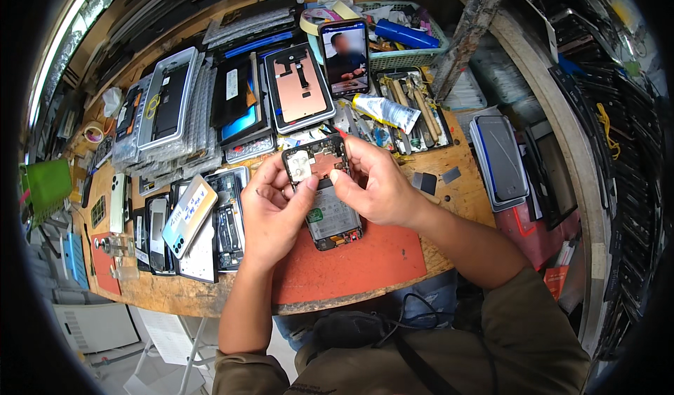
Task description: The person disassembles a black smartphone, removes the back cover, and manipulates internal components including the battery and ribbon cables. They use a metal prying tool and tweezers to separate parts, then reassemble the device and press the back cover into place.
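Opened phone (335, 216): centre, over red mat (382, 265) | left hand (276, 216): fingers gripping its 10 o'clock edge | right hand (382, 184): fingers gripping 2 o'clock edge | propped phone (346, 62): 12 o'clock

Left hand (276, 211) and right hand (382, 190) close together, 2 thumbs (304, 196) inward.

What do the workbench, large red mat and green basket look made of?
Workbench: rough wood, from its yellowish-brown top and worn edge. Large red mat: matte, possibly rubber or silicone; its surface looks dull, stained. Green basket: probably moulded plastic, given its openwork wall.
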A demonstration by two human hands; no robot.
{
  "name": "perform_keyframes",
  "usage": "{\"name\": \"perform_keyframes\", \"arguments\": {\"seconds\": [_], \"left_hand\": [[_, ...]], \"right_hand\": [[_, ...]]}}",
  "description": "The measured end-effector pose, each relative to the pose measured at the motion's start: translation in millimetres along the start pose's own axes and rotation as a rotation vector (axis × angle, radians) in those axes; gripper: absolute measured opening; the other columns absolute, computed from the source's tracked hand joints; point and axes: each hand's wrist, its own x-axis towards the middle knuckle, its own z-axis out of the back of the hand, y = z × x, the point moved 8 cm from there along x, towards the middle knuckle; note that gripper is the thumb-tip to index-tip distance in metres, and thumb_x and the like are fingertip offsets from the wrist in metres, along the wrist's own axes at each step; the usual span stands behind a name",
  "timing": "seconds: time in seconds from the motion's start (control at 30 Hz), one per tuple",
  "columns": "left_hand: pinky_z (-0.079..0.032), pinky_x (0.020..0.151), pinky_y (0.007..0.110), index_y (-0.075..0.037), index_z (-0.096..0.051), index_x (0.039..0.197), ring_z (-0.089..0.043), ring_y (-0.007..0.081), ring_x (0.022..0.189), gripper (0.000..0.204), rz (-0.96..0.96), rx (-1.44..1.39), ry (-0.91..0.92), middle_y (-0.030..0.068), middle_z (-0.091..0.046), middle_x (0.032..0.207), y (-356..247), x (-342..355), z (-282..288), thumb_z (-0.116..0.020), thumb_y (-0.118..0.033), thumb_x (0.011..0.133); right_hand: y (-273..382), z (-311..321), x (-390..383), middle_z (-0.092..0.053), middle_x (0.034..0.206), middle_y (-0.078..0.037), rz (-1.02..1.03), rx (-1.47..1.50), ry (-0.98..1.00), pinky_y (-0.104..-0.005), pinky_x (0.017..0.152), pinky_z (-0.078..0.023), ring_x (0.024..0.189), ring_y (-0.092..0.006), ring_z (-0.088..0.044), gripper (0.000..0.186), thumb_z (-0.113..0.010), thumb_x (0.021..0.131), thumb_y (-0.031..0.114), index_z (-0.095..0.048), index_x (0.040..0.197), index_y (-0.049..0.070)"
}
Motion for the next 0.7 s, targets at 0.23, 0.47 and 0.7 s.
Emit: {"name": "perform_keyframes", "arguments": {"seconds": [0.23,0.47,0.7], "left_hand": [[-0.055,0.094,0.024,0.005,-0.056,0.138,-0.069,0.0096,0.110,0.038,0.034,-0.009,0.009,0.0101,-0.073,0.127,3,2,-4,-0.069,0.005,0.102],[-0.056,0.094,0.025,0.004,-0.055,0.138,-0.069,0.0105,0.111,0.038,0.041,-0.002,0.005,0.0107,-0.073,0.127,4,2,-3,-0.068,0.005,0.102],[-0.057,0.097,0.026,0.004,-0.055,0.137,-0.070,0.0117,0.112,0.038,0.069,-0.080,0.037,0.0116,-0.073,0.128,6,2,-4,-0.068,0.006,0.101]], "right_hand": [[-20,6,2,-0.051,0.069,0.003,0.006,-0.017,0.012,-0.0273,0.053,-0.038,0.063,-0.0032,-0.047,0.023,-0.074,0.096,0.008,-0.053,0.086,0.005],[-13,6,3,-0.051,0.071,0.005,0.008,-0.034,0.038,-0.0273,0.054,-0.037,0.064,-0.0025,-0.045,0.021,-0.073,0.098,0.011,-0.056,0.088,0.004],[3,18,6,-0.055,0.079,0.006,-0.051,0.176,0.047,-0.0243,0.061,-0.041,0.071,-0.0014,-0.048,0.016,-0.066,0.104,0.010,-0.060,0.091,0.003]]}}
